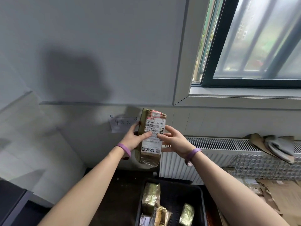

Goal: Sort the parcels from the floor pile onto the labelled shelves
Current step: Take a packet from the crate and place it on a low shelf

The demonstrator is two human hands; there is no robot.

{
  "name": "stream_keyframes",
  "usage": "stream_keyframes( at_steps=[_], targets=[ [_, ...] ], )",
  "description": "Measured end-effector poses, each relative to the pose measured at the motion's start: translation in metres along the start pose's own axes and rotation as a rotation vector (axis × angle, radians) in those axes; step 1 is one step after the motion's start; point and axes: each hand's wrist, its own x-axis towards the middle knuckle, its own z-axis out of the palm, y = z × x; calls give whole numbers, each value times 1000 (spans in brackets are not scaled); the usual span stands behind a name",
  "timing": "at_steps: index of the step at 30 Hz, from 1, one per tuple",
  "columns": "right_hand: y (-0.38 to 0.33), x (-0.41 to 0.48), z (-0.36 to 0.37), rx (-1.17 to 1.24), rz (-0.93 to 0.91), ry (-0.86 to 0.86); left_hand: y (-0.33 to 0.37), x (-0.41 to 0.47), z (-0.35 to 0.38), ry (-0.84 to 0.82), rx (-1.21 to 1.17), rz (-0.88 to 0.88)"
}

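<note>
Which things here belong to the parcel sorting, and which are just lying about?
Job: brown taped parcel with white shipping label, held by left hand and right hand; shiny wrapped parcels in black plastic tray; handwritten paper sign.
Lying about: white radiator; grey cloth; flattened brown cardboard.

Brown tape-wrapped rectangular parcel (149, 158) bearing a white paper shipping label (154, 128) printed with black text, barcodes and a QR square; red-outlined sticker (156, 114) at its top. Left purple wristband (124, 150) and right purple wristband (193, 154). Black plastic tray (202, 203) holding glossy olive-gold wrapped parcels (150, 195). White ribbed metal radiator (211, 144); silver lattice-patterned wire mesh (263, 163); tan corrugated cardboard sheets (285, 194). Pale grey wall (97, 46) with white paper note (121, 125), dark handwriting. Dark teal window frame (252, 83).
</note>
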Motion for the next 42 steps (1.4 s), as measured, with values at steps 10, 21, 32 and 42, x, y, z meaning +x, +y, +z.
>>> stream_keyframes(
  at_steps=[10, 21, 32, 42],
  targets=[
    [-2, 2, 1, -35, -41, -14, -3, 3, -1, -50, 13, 30],
    [-8, 24, 39, 3, -58, -31, -20, -8, -17, 191, -78, 7],
    [28, 36, 166, -112, -34, -434, -74, -132, -80, 707, -59, -183],
    [72, -52, 304, -224, -2, -964, -123, -316, -85, 1179, -174, -445]
  ],
)
